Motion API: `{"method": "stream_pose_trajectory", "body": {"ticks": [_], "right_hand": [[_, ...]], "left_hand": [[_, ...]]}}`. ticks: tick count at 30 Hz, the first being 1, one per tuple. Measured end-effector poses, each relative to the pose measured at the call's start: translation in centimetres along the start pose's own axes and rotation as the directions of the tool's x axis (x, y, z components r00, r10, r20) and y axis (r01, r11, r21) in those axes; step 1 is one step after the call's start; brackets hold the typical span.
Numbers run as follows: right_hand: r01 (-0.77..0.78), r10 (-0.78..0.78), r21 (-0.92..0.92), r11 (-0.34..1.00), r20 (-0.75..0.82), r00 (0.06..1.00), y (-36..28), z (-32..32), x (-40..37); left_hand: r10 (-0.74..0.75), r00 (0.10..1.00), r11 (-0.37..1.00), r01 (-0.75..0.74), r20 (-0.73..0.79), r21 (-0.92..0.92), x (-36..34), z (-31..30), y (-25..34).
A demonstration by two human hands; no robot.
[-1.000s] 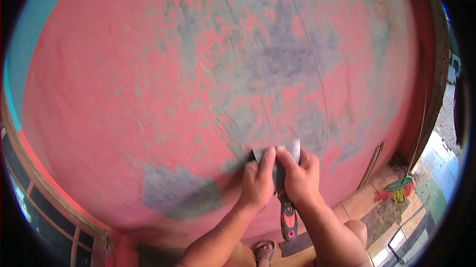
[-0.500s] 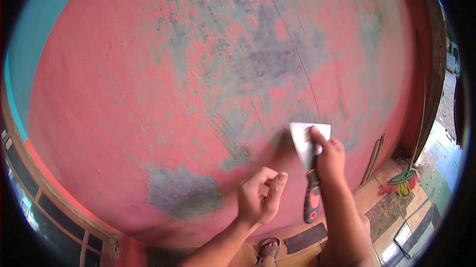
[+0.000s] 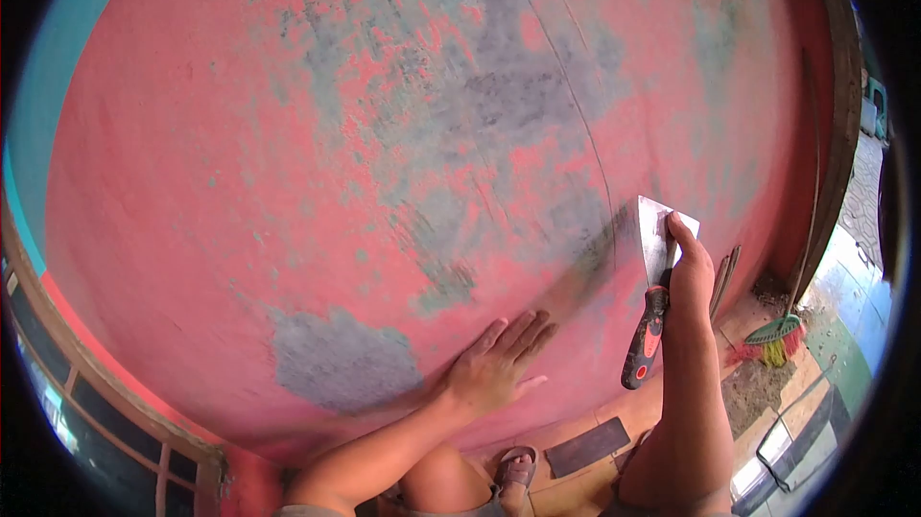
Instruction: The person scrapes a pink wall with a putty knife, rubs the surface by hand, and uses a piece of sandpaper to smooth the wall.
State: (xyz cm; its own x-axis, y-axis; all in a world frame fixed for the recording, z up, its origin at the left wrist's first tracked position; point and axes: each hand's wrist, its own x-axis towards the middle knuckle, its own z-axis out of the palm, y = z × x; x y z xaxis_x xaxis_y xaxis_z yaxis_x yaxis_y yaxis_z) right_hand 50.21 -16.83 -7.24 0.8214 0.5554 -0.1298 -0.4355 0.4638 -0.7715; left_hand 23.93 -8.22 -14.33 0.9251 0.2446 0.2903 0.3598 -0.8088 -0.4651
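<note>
A wide metal scraper [image 3: 653, 246] with a black and red handle is in my right hand [image 3: 693, 277], its thumb pressed on the blade. The blade points up, close to the red painted wall [image 3: 173, 200]. Fingers stretched and apart, my left hand [image 3: 497, 361] rests flat against the lower wall and holds nothing. Paint is worn off in large grey and green patches above both hands. One bare grey patch [image 3: 341, 359] lies just left of my left hand, and a long thin crack runs down toward the scraper.
On the tiled floor at the right are a green, red and yellow broom [image 3: 775, 333] and a heap of debris [image 3: 756, 392]. A dark flat piece [image 3: 587, 446] lies near my sandalled foot [image 3: 516, 471]. Thin sticks [image 3: 726, 279] lean at the wall; a barred window frame [image 3: 115, 411] is lower left.
My right hand has moved right and slightly up with the scraper. My left hand has gone from half-curled fingers to stretched out flat on the wall.
</note>
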Motion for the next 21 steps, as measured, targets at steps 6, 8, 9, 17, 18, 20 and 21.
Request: {"method": "stream_pose_trajectory", "body": {"ticks": [6, 8, 9, 17, 18, 20, 21], "right_hand": [[0.005, -0.005, 0.001, 1.0, 0.022, 1.0, 0.0, -0.1, 0.1], [0.03, -0.03, 0.019, 0.999, 0.023, 0.999, 0.1, 0.4, -0.2], [0.04, -0.041, 0.031, 0.999, 0.022, 0.999, 0.0, 0.5, 0.0], [0.084, -0.019, -0.101, 0.991, 0.523, 0.852, 5.3, 4.3, -8.6], [0.107, -0.03, -0.108, 0.988, 0.551, 0.834, 5.8, 4.5, -9.6], [0.112, -0.001, -0.148, 0.983, 0.599, 0.801, 5.8, 4.8, -10.8], [0.092, 0.041, -0.183, 0.979, 0.615, 0.787, 5.4, 5.0, -11.4]], "left_hand": [[-0.042, 0.989, 0.968, 0.076, -0.142, 0.24, -1.9, -0.7, -1.8], [-0.223, 0.937, 0.947, 0.274, -0.269, 0.17, -2.2, -2.1, -2.0], [-0.309, 0.894, 0.922, 0.366, -0.325, 0.128, -2.0, -2.8, -1.9], [-0.374, 0.822, 0.661, -0.089, -0.43, -0.745, -0.7, -5.9, -0.6], [-0.46, 0.816, 0.444, -0.13, -0.35, -0.887, -0.3, -5.9, -0.2], [-0.564, 0.811, 0.029, -0.168, -0.155, -0.985, 0.2, -6.9, -0.2], [-0.59, 0.804, -0.01, -0.103, -0.077, -0.995, 0.1, -6.6, -0.4]]}}
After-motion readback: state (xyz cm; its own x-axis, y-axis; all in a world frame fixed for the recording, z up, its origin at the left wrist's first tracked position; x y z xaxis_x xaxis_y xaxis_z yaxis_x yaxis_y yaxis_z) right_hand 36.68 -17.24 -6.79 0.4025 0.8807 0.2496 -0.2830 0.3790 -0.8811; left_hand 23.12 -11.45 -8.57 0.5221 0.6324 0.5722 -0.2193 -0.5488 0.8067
